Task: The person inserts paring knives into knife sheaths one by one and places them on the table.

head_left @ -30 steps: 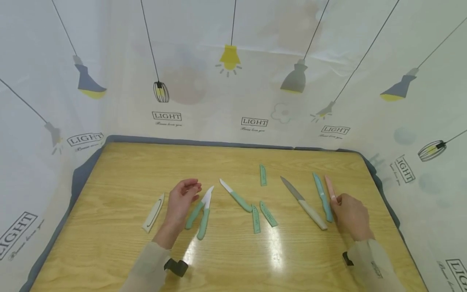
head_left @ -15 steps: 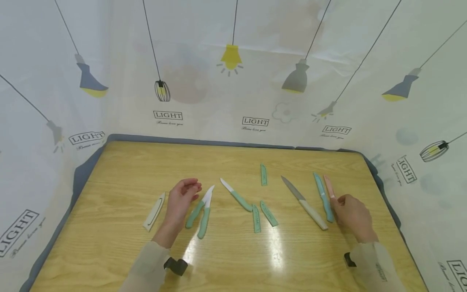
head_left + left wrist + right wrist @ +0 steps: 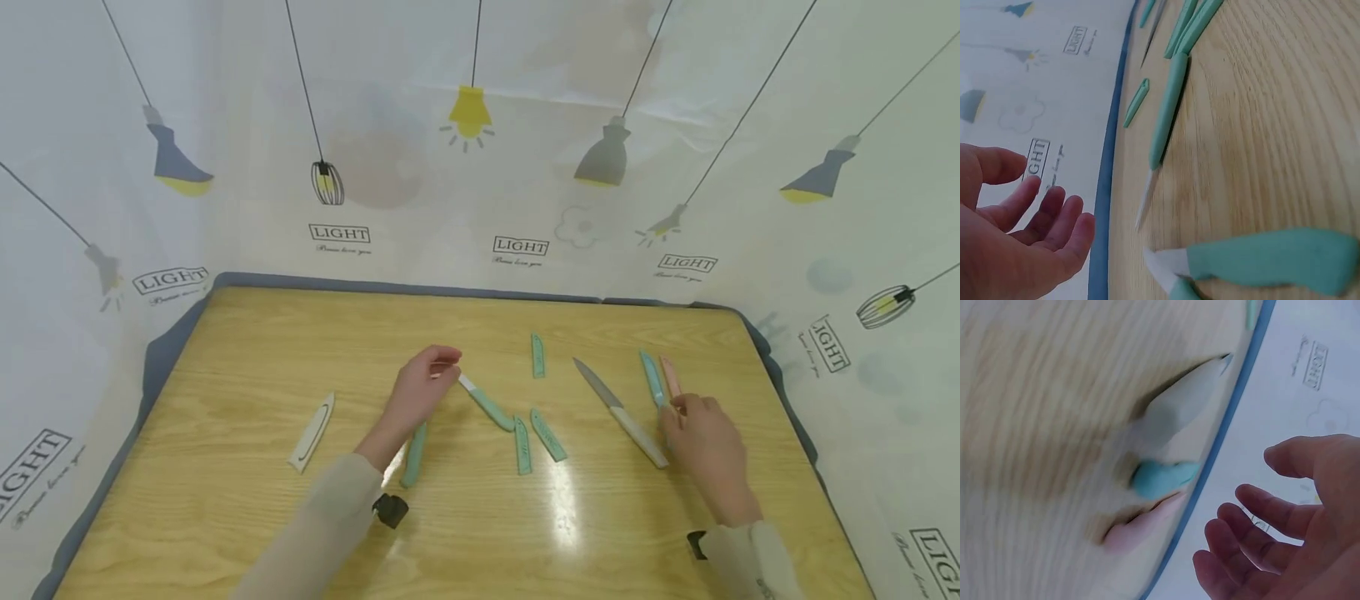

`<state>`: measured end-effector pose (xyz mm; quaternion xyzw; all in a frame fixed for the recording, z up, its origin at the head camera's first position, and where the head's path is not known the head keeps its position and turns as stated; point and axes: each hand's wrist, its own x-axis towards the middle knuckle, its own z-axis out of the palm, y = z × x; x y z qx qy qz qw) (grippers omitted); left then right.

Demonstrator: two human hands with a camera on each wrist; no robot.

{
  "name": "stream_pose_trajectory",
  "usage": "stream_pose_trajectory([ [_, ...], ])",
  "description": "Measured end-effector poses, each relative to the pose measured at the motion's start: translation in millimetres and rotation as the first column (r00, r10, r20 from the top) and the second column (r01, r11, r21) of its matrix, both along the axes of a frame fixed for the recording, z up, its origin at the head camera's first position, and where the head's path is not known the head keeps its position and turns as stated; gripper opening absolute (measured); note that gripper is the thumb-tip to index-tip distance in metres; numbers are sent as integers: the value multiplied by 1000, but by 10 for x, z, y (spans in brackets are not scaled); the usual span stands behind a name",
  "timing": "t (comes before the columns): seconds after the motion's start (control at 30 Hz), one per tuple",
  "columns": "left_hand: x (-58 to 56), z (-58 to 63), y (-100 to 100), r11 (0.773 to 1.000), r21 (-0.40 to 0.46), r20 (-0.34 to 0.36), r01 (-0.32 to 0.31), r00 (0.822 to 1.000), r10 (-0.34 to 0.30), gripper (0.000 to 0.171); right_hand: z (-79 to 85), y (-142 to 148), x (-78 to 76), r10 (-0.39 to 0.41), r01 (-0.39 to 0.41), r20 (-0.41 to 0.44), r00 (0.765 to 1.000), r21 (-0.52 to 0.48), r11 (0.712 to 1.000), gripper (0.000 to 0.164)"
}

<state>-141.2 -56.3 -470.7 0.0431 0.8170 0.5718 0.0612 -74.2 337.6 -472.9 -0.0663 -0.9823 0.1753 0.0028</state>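
My left hand (image 3: 423, 383) hovers with loosely bent fingers and holds nothing, its fingertips by the white blade tip of a green-handled knife (image 3: 491, 408). Under that wrist shows the handle of another green-handled knife (image 3: 414, 457); in the left wrist view its handle (image 3: 1272, 259) crosses a third, partly cut off by the frame. My right hand (image 3: 705, 442) hangs over the near ends of a blue knife (image 3: 651, 377) and a pink knife (image 3: 670, 375), hiding part of both. In the right wrist view its fingers are relaxed and apart, gripping nothing.
A larger grey-bladed knife with a cream handle (image 3: 637, 437) lies left of the blue one. Three green blade sheaths (image 3: 537, 356) lie mid-table. A cream sheath (image 3: 312, 433) is at the left. A printed curtain (image 3: 405, 167) surrounds the wooden table.
My left hand has shifted right and away from me, now above the two crossed green-handled knives. My right hand has moved left from the pink knife to over the blue knife's handle.
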Motion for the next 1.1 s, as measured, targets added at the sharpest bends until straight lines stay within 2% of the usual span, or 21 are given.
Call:
stream_pose_trajectory([
  [0.17, -112, -15, 239, 986, -151, -26, 74, 997, -78, 32, 32, -137, 13, 19, -19, -23, 1000, -13, 1000, 53],
  [0.27, -190, -42, 393, 961, -250, -27, 116, 991, -127, 34, 18, -205, 18, 37, -37, -39, 999, -6, 999, 50],
  [0.43, -282, -88, 616, 915, -372, 13, 156, 987, -163, 36, -5, -334, 44, 76, -77, -70, 995, -2, 997, 43],
  [0.6, -340, -88, 778, 886, -427, 47, 182, 983, -180, 37, -5, -459, 65, 105, -103, -98, 990, 26, 994, 37],
  [0.67, -366, -103, 841, 867, -461, 61, 190, 981, -183, 38, -7, -497, 64, 112, -110, -110, 988, 28, 994, 36],
  [0.83, -444, -200, 987, 790, -576, 69, 210, 975, -209, 39, -40, -561, 57, 133, -130, -119, 984, 36, 991, 35],
  [0.9, -481, -243, 1047, 769, -603, 62, 212, 974, -220, 38, -55, -572, 57, 142, -138, -124, 982, 41, 990, 35],
  [1.03, -549, -283, 1175, 753, -632, 49, 186, 979, -200, 39, -86, -582, 59, 151, -148, -145, 978, 37, 988, 34],
  [1.1, -573, -294, 1248, 731, -663, 49, 165, 983, -178, 46, -97, -586, 61, 152, -148, -155, 976, 33, 988, 34],
])
